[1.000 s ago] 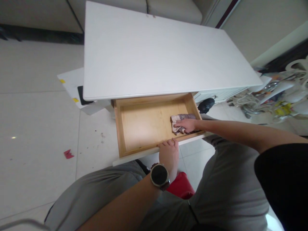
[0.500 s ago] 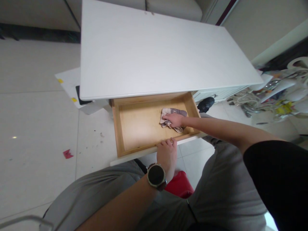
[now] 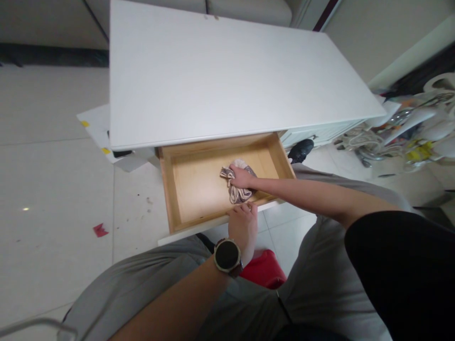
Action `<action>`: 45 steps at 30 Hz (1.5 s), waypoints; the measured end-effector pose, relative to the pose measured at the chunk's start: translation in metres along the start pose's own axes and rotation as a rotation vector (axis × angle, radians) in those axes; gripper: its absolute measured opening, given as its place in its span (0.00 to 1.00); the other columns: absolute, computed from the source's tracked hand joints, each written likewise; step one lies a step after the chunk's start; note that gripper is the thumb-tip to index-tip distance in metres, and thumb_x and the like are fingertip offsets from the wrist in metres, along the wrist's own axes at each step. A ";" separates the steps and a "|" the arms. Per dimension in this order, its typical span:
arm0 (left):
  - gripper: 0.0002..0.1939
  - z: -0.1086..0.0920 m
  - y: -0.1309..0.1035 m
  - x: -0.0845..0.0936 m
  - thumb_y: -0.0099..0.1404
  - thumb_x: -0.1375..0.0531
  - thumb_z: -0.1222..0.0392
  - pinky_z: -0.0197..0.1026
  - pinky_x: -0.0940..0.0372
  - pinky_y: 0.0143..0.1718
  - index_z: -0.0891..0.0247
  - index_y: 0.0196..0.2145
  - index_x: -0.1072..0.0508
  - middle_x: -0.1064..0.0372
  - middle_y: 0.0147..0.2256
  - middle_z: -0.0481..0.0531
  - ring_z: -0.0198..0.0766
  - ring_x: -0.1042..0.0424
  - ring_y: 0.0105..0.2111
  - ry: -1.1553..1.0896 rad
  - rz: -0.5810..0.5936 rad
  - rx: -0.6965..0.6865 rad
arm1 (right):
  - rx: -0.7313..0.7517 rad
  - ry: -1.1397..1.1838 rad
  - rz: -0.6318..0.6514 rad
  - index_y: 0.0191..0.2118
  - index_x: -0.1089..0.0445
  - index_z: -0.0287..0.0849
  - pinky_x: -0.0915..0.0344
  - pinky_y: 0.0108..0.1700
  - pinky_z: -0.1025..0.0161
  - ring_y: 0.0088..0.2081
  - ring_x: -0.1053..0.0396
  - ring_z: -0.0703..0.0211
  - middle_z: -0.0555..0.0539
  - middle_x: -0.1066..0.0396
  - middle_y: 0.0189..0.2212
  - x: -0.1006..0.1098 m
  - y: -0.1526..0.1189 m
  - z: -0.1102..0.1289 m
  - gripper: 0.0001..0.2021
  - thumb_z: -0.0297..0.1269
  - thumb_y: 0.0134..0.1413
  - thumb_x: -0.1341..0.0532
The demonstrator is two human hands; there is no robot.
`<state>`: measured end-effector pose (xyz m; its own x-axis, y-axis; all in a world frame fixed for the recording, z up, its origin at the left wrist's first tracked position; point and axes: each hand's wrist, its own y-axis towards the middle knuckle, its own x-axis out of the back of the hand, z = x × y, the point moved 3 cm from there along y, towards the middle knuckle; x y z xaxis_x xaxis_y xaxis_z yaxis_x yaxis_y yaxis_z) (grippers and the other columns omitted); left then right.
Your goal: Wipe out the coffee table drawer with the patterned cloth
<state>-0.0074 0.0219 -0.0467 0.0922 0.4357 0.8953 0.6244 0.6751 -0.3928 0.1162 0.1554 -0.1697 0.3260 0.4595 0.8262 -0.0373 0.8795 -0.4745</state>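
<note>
A pale wooden drawer (image 3: 192, 189) is pulled out from under a white tabletop (image 3: 234, 76). Inside it, right of the middle, my right hand (image 3: 242, 177) grips a bunched brown and cream cloth (image 3: 240, 194) against the drawer bottom. My left hand (image 3: 243, 222), with a dark round watch on the wrist, is curled over the drawer's front edge just below the cloth.
A red object (image 3: 265, 270) sits between my legs under the drawer. Cables and assorted items (image 3: 419, 132) lie at the right. A white box (image 3: 95, 128) stands left of the table, and a red scrap (image 3: 100, 230) is on the floor.
My right hand has moved left along the drawer bottom with the cloth, which is now more bunched. My left hand still holds the front edge. The view has shifted slightly.
</note>
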 end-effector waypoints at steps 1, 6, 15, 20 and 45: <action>0.23 0.000 0.000 0.000 0.75 0.56 0.71 0.51 0.30 0.41 0.70 0.61 0.32 0.26 0.45 0.67 0.52 0.23 0.44 0.002 0.005 -0.003 | -0.018 0.019 0.000 0.56 0.39 0.44 0.30 0.45 0.58 0.47 0.23 0.46 0.39 0.22 0.49 0.000 -0.002 -0.006 0.22 0.36 0.55 0.38; 0.23 0.000 -0.001 0.001 0.75 0.55 0.72 0.49 0.30 0.40 0.69 0.62 0.32 0.26 0.44 0.65 0.50 0.23 0.43 0.000 0.003 0.003 | -0.186 0.033 -0.043 0.56 0.39 0.45 0.30 0.44 0.58 0.45 0.23 0.47 0.41 0.21 0.46 0.005 -0.016 -0.057 0.22 0.36 0.55 0.39; 0.22 0.001 -0.003 -0.001 0.75 0.54 0.71 0.48 0.31 0.40 0.70 0.62 0.32 0.26 0.44 0.65 0.50 0.24 0.44 -0.043 -0.037 -0.006 | -0.291 -0.130 -0.111 0.58 0.39 0.44 0.29 0.45 0.55 0.46 0.24 0.43 0.36 0.22 0.47 0.034 -0.025 -0.136 0.22 0.39 0.59 0.41; 0.20 0.001 -0.002 0.003 0.75 0.53 0.71 0.49 0.30 0.41 0.70 0.58 0.29 0.26 0.44 0.65 0.50 0.24 0.44 -0.058 -0.014 0.015 | -0.256 -0.183 -0.153 0.57 0.37 0.43 0.30 0.45 0.54 0.46 0.24 0.42 0.35 0.22 0.46 0.033 -0.019 -0.130 0.20 0.39 0.60 0.41; 0.17 0.001 0.000 0.006 0.76 0.50 0.69 0.54 0.28 0.44 0.67 0.56 0.28 0.24 0.46 0.65 0.50 0.23 0.46 -0.095 0.028 0.013 | -0.230 -0.330 -0.235 0.68 0.42 0.33 0.31 0.54 0.50 0.54 0.25 0.36 0.27 0.24 0.54 0.074 0.056 -0.121 0.32 0.40 0.61 0.40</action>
<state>-0.0076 0.0258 -0.0414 0.0351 0.5089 0.8601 0.6121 0.6694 -0.4210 0.2523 0.2240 -0.1720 -0.0185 0.2984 0.9543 0.2241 0.9314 -0.2869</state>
